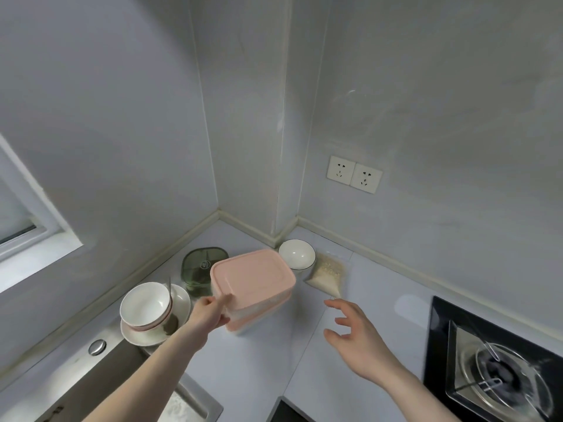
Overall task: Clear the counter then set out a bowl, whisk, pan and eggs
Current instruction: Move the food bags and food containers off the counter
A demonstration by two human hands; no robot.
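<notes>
A: What did the left hand have?

B: Its fingers were clamped on the near left corner of the stacked pink-lidded containers, thumb on the top lid. I couldn't tell whether the stack was lifted or resting on the counter.

A: And the right hand?

B: Empty, fingers spread apart, at four o'clock from the stack and apart from it.

A: Where was the bowl?

B: One white bowl stood at one o'clock from the containers, in the wall corner, touching a clear bag of grains. Another bowl sat stacked on a plate at nine o'clock, with a green-lidded box behind.
</notes>
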